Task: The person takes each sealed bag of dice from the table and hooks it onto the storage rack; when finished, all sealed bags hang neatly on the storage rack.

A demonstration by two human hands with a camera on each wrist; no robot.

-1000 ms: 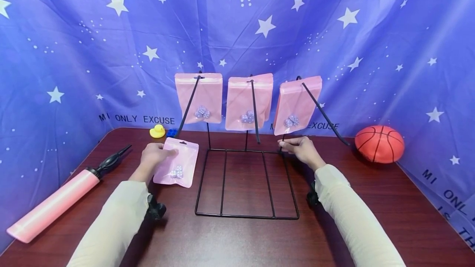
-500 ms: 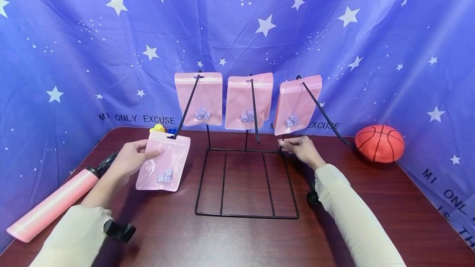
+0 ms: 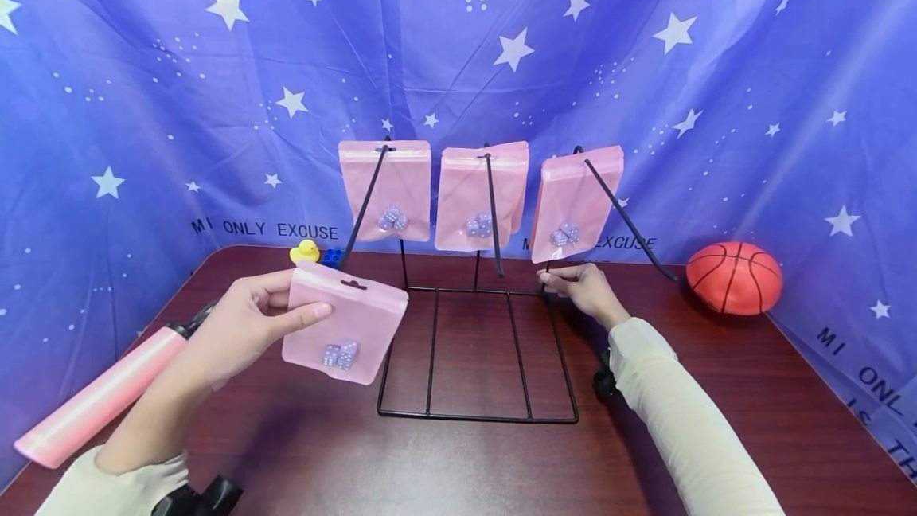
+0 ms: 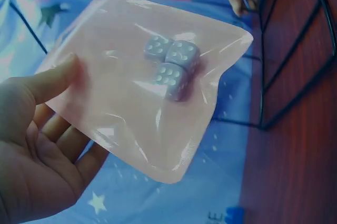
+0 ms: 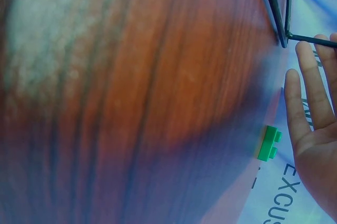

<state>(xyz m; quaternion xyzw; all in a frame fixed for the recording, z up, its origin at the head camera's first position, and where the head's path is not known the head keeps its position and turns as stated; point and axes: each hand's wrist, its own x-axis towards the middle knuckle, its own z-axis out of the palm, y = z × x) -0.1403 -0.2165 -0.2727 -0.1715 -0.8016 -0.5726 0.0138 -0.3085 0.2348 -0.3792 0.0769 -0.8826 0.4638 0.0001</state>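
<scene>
My left hand (image 3: pixel 243 325) pinches the left edge of a pink zip pouch (image 3: pixel 372 325) between thumb and fingers, above the table. Purple dotted dice (image 4: pixel 171 71) show through its film in the left wrist view. The pouch's slot-shaped hang hole sits close by the tip of the left hook (image 3: pixel 365 205) of a black wire display rack (image 3: pixel 476 420). Similar pouches hang there: one on the left (image 3: pixel 383 189), overlapping ones in the middle (image 3: pixel 464 197), more on the right (image 3: pixel 569 201). My right hand (image 3: pixel 589 291) pinches the rack's back right upright.
A yellow rubber duck (image 3: pixel 305 252) and a blue toy brick (image 3: pixel 332 257) sit at the back left. A pink hand pump (image 3: pixel 103 396) lies left, an orange basketball (image 3: pixel 734 277) right. The right wrist view shows a green toy brick (image 5: pixel 269 143) at the far edge.
My left hand first drew the pouch back and leftward off the hook tip area, then brought it right and tilted it. My right hand and the hanging pouches stay put.
</scene>
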